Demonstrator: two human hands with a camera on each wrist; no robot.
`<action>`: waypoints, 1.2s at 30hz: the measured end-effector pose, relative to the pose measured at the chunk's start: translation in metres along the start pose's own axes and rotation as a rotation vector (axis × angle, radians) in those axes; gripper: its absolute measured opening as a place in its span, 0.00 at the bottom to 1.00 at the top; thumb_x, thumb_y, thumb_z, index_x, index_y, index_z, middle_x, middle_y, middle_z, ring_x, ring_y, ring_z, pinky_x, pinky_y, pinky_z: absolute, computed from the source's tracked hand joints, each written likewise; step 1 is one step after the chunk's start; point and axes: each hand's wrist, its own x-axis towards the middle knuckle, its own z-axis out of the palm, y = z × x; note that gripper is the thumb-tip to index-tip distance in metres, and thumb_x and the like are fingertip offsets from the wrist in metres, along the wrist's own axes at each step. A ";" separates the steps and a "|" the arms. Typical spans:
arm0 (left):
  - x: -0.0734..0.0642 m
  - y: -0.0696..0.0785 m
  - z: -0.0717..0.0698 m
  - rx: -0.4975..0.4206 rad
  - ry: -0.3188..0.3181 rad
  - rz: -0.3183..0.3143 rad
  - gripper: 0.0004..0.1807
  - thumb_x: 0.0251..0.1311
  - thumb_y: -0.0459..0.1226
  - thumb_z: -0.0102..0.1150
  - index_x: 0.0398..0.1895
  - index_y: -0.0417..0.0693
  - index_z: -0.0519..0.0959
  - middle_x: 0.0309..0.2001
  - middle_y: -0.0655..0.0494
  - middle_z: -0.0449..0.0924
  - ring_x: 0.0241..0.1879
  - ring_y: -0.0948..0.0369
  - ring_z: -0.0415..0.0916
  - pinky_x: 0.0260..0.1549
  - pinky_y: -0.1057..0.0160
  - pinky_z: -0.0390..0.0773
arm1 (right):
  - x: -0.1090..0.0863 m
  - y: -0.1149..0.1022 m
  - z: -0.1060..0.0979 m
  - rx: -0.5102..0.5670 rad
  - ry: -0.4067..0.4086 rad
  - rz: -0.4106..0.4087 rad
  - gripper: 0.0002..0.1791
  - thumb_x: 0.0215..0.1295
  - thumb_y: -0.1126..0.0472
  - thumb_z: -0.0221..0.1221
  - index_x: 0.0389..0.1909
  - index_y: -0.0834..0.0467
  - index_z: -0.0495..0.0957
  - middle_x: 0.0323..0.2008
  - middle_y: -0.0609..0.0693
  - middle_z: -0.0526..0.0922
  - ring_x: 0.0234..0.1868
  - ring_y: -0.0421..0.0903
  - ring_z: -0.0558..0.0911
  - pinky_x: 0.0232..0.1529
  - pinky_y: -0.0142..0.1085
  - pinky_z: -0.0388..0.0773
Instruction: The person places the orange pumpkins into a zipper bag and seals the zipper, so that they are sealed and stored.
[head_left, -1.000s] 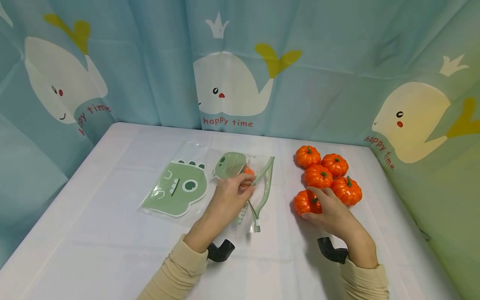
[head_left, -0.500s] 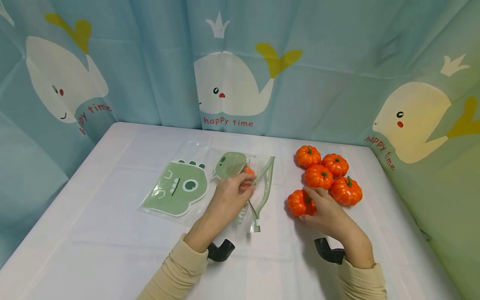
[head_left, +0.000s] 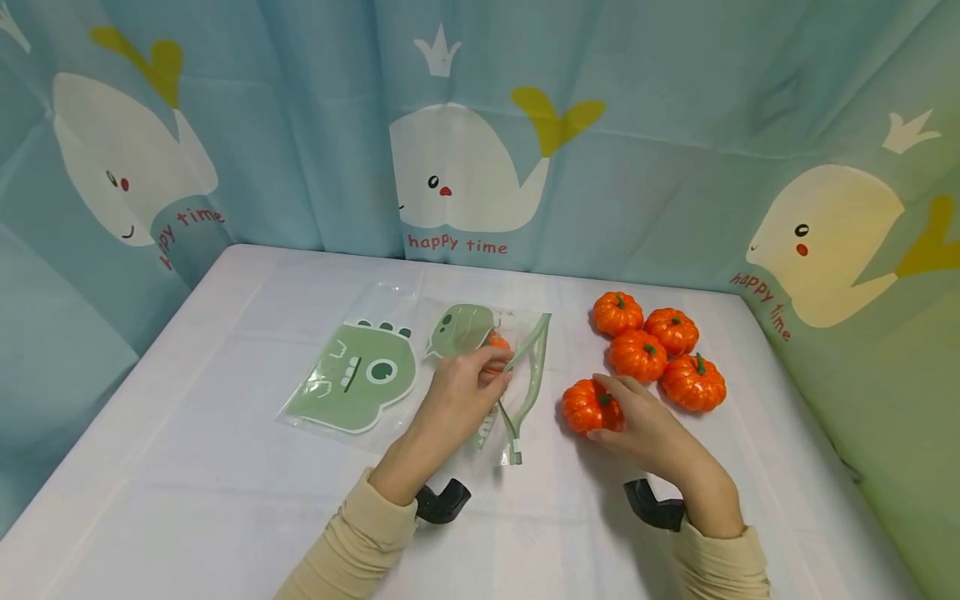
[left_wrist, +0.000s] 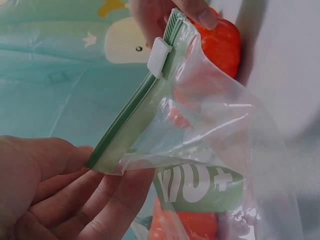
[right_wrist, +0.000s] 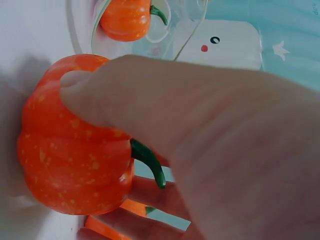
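Note:
My left hand (head_left: 457,400) pinches the green zip edge of a clear slider bag (left_wrist: 225,125), holding its mouth apart. Inside the bag, an orange toy pumpkin (right_wrist: 125,22) with a green stem shows through the opening; in the head view my hand partly covers it. My right hand (head_left: 651,427) grips another toy pumpkin (head_left: 583,407) by its sides, thumb on the near side, to the right of the bag mouth. In the right wrist view this speckled pumpkin (right_wrist: 75,160) fills the left half. A white slider (left_wrist: 159,57) sits near one end of the zip.
Several more orange pumpkins (head_left: 637,356) stand clustered behind and right of my right hand. To the left lies a flat clear bag (head_left: 352,375) with a green one-eyed monster print. A whale-print curtain (head_left: 315,167) surrounds the back and sides of the white table (head_left: 187,533).
My right hand has shifted left with the gripped pumpkin, away from the cluster and closer to the bag mouth. My left hand and the bag have stayed in place.

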 end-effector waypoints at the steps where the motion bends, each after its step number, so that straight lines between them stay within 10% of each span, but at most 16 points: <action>1: 0.000 0.000 0.000 0.001 -0.001 -0.002 0.14 0.61 0.33 0.64 0.50 0.44 0.83 0.44 0.50 0.88 0.45 0.58 0.86 0.45 0.60 0.84 | 0.000 -0.001 0.000 0.004 0.004 -0.009 0.39 0.57 0.58 0.70 0.67 0.66 0.67 0.63 0.68 0.71 0.62 0.65 0.73 0.61 0.61 0.71; 26: -0.001 0.000 0.000 -0.006 -0.025 -0.004 0.14 0.62 0.32 0.63 0.51 0.43 0.82 0.44 0.49 0.88 0.44 0.57 0.86 0.44 0.60 0.84 | 0.013 -0.029 0.024 0.083 0.181 -0.241 0.40 0.55 0.65 0.69 0.70 0.64 0.64 0.65 0.58 0.70 0.65 0.56 0.73 0.62 0.52 0.74; 36: -0.001 0.003 0.001 0.013 -0.048 0.006 0.14 0.62 0.31 0.60 0.52 0.42 0.82 0.46 0.49 0.87 0.45 0.57 0.86 0.45 0.60 0.84 | 0.023 -0.032 0.041 0.104 0.255 -0.219 0.43 0.54 0.64 0.72 0.69 0.69 0.62 0.66 0.64 0.69 0.65 0.61 0.73 0.64 0.54 0.72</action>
